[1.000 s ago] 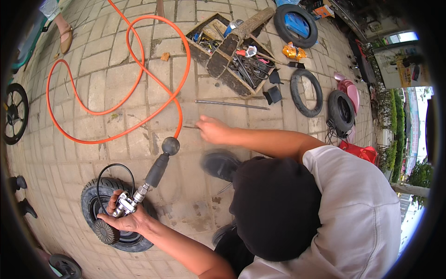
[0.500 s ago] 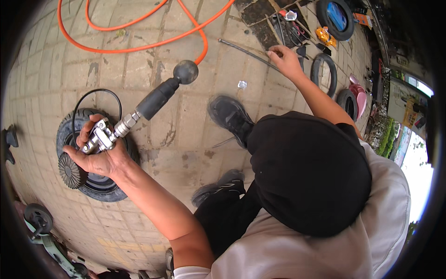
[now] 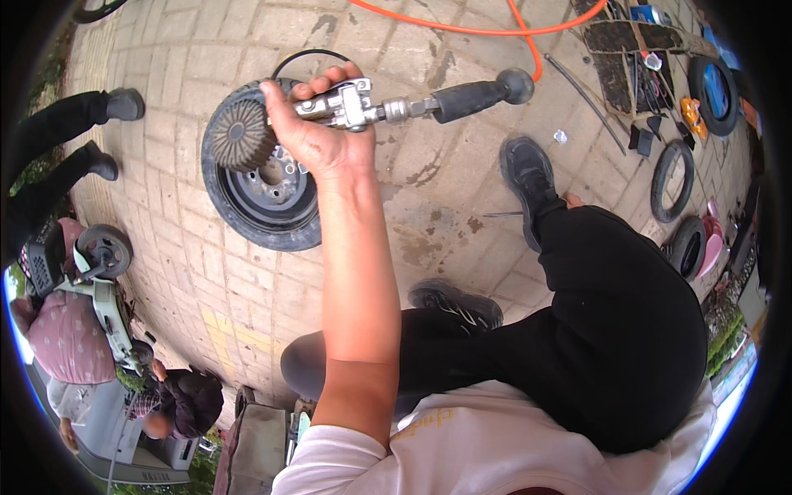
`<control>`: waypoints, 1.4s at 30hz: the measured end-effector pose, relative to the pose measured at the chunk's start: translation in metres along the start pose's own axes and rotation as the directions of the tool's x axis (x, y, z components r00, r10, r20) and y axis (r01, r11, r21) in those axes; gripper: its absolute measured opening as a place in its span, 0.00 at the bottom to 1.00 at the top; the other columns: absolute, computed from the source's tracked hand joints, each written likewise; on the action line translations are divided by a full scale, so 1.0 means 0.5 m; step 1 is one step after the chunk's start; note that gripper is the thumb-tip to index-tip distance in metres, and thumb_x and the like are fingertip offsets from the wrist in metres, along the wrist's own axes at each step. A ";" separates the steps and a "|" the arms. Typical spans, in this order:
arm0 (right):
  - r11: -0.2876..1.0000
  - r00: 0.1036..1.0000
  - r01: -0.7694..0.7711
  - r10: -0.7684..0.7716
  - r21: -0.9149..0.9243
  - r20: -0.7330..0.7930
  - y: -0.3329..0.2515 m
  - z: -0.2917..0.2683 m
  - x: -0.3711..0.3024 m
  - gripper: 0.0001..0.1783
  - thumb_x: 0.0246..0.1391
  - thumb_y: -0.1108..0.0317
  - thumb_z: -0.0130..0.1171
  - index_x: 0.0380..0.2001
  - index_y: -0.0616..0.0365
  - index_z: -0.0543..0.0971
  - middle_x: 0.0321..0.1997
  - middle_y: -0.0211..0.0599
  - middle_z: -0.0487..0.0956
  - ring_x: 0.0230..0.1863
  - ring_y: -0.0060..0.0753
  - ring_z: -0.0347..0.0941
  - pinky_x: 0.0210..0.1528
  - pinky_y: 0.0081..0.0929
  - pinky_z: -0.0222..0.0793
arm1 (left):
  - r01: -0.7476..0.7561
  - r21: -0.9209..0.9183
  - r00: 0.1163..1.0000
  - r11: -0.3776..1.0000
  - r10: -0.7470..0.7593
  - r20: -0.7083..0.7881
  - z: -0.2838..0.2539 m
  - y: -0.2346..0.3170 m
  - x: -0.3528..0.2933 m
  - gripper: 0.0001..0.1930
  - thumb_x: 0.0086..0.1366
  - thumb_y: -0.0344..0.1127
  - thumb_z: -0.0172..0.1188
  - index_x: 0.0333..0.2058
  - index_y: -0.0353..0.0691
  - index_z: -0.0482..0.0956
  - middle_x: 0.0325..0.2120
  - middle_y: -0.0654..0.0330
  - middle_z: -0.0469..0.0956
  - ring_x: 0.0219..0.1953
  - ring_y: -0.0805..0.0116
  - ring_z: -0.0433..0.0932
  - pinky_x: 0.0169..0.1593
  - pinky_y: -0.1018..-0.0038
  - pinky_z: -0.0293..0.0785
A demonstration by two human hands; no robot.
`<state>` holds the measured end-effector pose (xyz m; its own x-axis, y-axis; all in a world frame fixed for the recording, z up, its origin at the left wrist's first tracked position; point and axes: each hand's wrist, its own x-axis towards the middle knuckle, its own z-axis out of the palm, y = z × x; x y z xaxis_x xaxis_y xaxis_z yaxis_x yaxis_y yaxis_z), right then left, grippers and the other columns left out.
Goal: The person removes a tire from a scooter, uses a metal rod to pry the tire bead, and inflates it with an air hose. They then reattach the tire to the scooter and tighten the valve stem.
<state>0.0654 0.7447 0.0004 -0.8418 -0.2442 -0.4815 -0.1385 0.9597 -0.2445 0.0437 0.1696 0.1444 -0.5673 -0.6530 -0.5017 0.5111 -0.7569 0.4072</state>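
Here's the silver air tool (image 3: 355, 105), gripped in the left hand (image 3: 323, 142): ribbed grey round head (image 3: 239, 136) at one end, black sleeve (image 3: 468, 102) and dark ball (image 3: 516, 86) at the other, orange hose (image 3: 537, 63) meeting that ball, thin black tube (image 3: 307, 52) arching beyond the fingers! And there's the wheel (image 3: 262, 198), black tyre, dark rim, lying flat on the paving (image 3: 429, 169), partly hidden behind hand and tool.

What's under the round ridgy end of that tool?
A wheel with a black tire; parts of both show. The ridged end and the left hand hide other parts, so I can't see those.
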 end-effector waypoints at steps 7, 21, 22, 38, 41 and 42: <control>0.978 0.966 -0.181 0.156 -0.105 -0.206 0.132 -0.033 -0.122 0.14 0.55 0.68 0.61 0.43 0.62 0.77 0.44 0.48 0.77 0.47 0.46 0.74 0.50 0.36 0.69 | 0.084 -0.019 0.995 0.996 -0.085 -0.053 0.030 -0.056 -0.004 0.24 0.64 0.56 0.60 0.18 0.45 0.67 0.16 0.60 0.71 0.28 0.59 0.75 0.45 0.57 0.76; 0.992 0.889 -0.052 -0.005 -0.113 -0.458 0.152 -0.167 -0.010 0.19 0.59 0.68 0.58 0.51 0.66 0.73 0.55 0.52 0.74 0.58 0.51 0.70 0.60 0.38 0.65 | 0.149 -0.027 0.989 0.988 -0.149 0.015 -0.030 -0.117 -0.046 0.24 0.64 0.57 0.59 0.18 0.46 0.67 0.16 0.61 0.71 0.27 0.61 0.75 0.46 0.57 0.75; 0.998 0.899 -0.039 0.018 -0.040 -0.437 0.078 -0.196 0.018 0.20 0.60 0.68 0.57 0.53 0.67 0.71 0.59 0.51 0.72 0.60 0.51 0.68 0.62 0.38 0.63 | 0.157 -0.029 0.987 0.987 -0.155 0.040 -0.041 -0.128 -0.055 0.25 0.64 0.57 0.59 0.18 0.46 0.67 0.16 0.61 0.71 0.27 0.61 0.75 0.46 0.58 0.75; 0.451 0.549 0.579 -0.831 0.680 0.084 -0.664 -0.219 0.220 0.33 0.49 0.57 0.68 0.49 0.67 0.66 0.36 0.57 0.79 0.38 0.60 0.76 0.40 0.46 0.70 | 0.035 0.320 0.989 0.947 -0.079 0.124 -0.055 -0.213 -0.128 0.24 0.66 0.55 0.58 0.17 0.47 0.69 0.31 0.52 0.83 0.42 0.59 0.80 0.50 0.61 0.76; 0.401 0.513 0.655 -0.858 0.640 0.013 -0.633 -0.193 0.226 0.28 0.49 0.62 0.67 0.47 0.64 0.67 0.33 0.55 0.79 0.37 0.61 0.77 0.38 0.48 0.70 | 0.035 0.298 0.999 0.954 -0.039 0.008 -0.080 -0.231 -0.134 0.24 0.66 0.58 0.57 0.20 0.47 0.66 0.31 0.51 0.82 0.43 0.60 0.79 0.51 0.59 0.74; 0.415 0.520 0.638 -0.853 0.648 0.035 -0.619 -0.189 0.226 0.27 0.50 0.63 0.65 0.48 0.63 0.66 0.33 0.56 0.79 0.36 0.61 0.76 0.37 0.48 0.69 | 0.068 0.269 0.998 0.961 -0.069 -0.009 -0.087 -0.242 -0.140 0.24 0.66 0.59 0.57 0.21 0.47 0.65 0.32 0.50 0.82 0.43 0.60 0.78 0.51 0.58 0.73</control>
<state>-0.0361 0.4332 0.1012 -0.3014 -0.9508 -0.0713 -0.2562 0.1527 -0.9545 0.0496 0.3081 0.0971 -0.5952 -0.5993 -0.5353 0.2783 -0.7787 0.5622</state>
